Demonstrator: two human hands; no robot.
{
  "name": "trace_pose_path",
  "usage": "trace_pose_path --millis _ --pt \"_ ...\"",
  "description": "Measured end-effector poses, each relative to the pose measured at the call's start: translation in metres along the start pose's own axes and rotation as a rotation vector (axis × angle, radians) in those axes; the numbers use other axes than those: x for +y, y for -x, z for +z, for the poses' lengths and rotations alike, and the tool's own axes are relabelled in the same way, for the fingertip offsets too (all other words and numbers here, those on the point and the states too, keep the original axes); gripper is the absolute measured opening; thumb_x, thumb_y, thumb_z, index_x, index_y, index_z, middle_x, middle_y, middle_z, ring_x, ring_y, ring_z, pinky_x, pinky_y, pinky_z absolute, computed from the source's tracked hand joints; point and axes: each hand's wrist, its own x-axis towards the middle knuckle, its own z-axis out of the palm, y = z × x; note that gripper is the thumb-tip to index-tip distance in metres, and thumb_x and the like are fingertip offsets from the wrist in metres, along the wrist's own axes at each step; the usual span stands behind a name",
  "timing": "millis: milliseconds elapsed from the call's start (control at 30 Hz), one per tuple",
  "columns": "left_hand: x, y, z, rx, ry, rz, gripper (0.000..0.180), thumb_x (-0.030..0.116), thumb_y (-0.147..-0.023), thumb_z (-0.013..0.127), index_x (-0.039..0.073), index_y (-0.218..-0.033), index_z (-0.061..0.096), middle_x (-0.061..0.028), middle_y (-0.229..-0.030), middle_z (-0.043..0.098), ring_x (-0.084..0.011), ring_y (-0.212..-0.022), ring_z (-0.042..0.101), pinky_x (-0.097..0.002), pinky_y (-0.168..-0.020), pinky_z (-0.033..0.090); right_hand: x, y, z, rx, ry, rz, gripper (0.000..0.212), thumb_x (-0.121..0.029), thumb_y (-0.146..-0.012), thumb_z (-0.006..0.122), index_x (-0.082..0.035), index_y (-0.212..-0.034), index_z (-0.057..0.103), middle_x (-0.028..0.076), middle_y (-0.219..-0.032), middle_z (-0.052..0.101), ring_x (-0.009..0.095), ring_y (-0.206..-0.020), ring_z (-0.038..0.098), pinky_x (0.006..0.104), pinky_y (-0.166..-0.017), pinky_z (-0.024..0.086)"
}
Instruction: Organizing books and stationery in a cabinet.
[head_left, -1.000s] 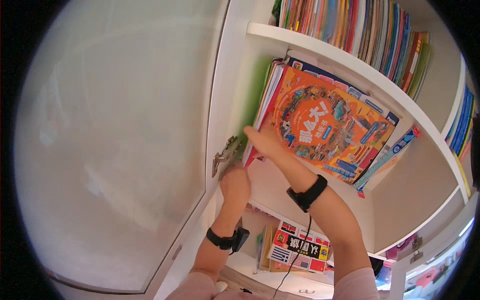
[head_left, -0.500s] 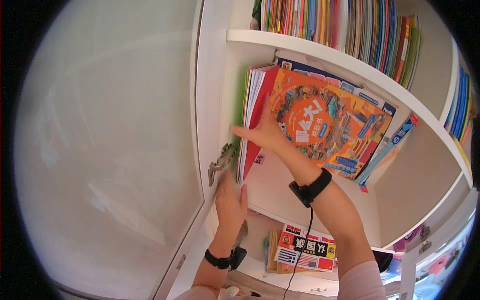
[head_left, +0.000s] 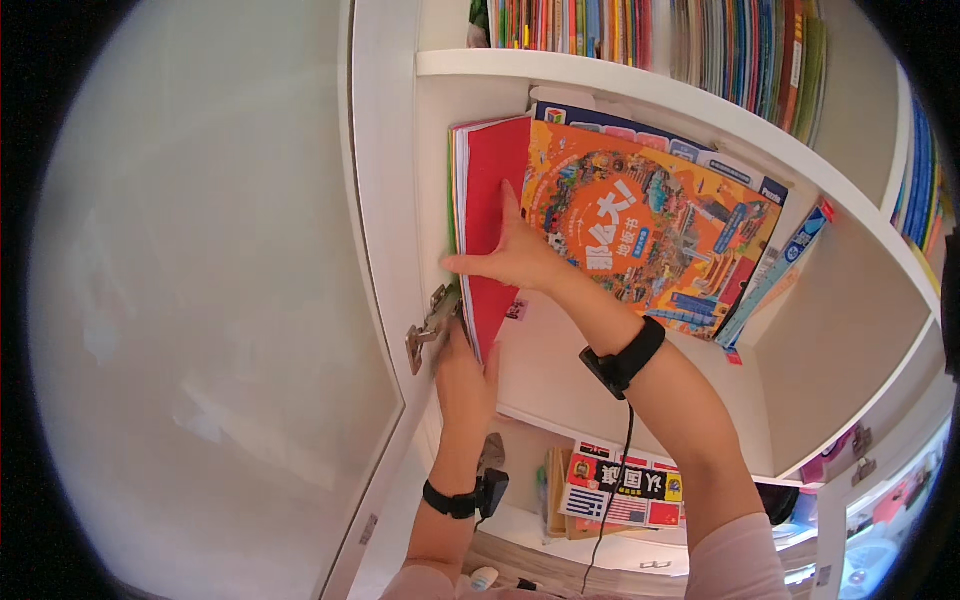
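Observation:
A stack of thin books or folders with a red front cover (head_left: pixel 497 190) stands upright at the left end of the middle shelf, against the cabinet's side wall. My right hand (head_left: pixel 518 255) lies across it, the thumb over the near edges and the fingers on the red cover. Low on the stack, my left hand (head_left: pixel 463 390) grips the bottom corner, thumb in front and fingers partly hidden behind, close to a metal hinge (head_left: pixel 432 330). Right beside the stack leans a large orange picture-book box (head_left: pixel 650 225). Each wrist wears a black strap with a small device.
An open cabinet door with a pale panel (head_left: pixel 220 300) fills the left side. Tightly packed books (head_left: pixel 740 60) line the upper shelf (head_left: pixel 600 75). A thin blue box (head_left: pixel 780 270) leans right of the orange one. A flag-covered book (head_left: pixel 625 488) lies below. A black cable (head_left: pixel 612 490) hangs from my right wrist.
The red-covered stack has straightened against the side wall, showing more of its red cover. My left hand has moved up to its lower corner. The view has shifted slightly.

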Motion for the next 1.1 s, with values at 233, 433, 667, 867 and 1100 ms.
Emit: trace_pose_path --millis 233,433,667,867,1100 --pt "0.005 0.015 -0.03 0.005 0.036 0.01 0.068 0.02 -0.082 0.064 -0.007 -0.134 0.03 -0.0324 -0.116 0.052 -0.0457 -0.104 0.053 -0.0462 -0.088 0.044 -0.005 -0.006 0.005 0.06 0.034 -0.057 0.144 -0.059 -0.053 0.081 0.009 -0.139 -0.013 0.039 -0.139 0.024 0.042 -0.131 0.031 0.0364 -0.109 0.028" --pt "0.011 0.029 -0.04 0.046 0.115 0.002 0.058 0.016 -0.08 0.067 -0.005 -0.128 0.042 -0.0266 -0.114 0.056 -0.0376 -0.103 0.057 -0.0406 -0.089 0.045 -0.007 0.002 -0.005 0.119 0.174 -0.035 0.144 -0.06 -0.053 0.08 0.012 -0.138 -0.011 0.04 -0.138 0.023 0.045 -0.13 0.031 0.0385 -0.108 0.029" --pt "0.013 0.11 -0.054 -0.118 0.387 0.319 0.022 0.005 -0.074 0.067 0.002 -0.095 0.061 -0.0143 -0.089 0.064 -0.0245 -0.081 0.062 -0.0326 -0.072 0.049 -0.079 0.179 -0.087 -0.101 -0.236 -0.062 0.087 -0.031 -0.076 0.075 0.01 -0.136 0.028 0.024 -0.136 0.038 0.035 -0.12 0.046 0.0384 -0.095 0.043" --pt "-0.001 0.183 0.047 -0.776 0.443 0.352 0.036 0.018 -0.071 0.074 0.003 -0.102 0.061 -0.0174 -0.107 0.06 -0.0311 -0.099 0.06 -0.043 -0.083 0.047 0.002 0.352 -0.126 -0.925 -0.468 0.002 0.054 -0.022 -0.083 0.069 -0.002 -0.128 0.047 0.014 -0.117 0.058 0.022 -0.096 0.061 0.0309 -0.078 0.051" --pt "0.038 0.235 0.111 -0.967 0.159 0.771 0.067 0.036 -0.067 0.076 0.009 -0.123 0.051 -0.0193 -0.133 0.04 -0.0378 -0.127 0.033 -0.0565 -0.1 0.027 0.161 0.532 -0.013 0.486 -0.548 1.066 0.054 -0.022 -0.084 0.068 -0.004 -0.129 0.043 0.009 -0.105 0.06 0.014 -0.087 0.061 0.0273 -0.068 0.053"
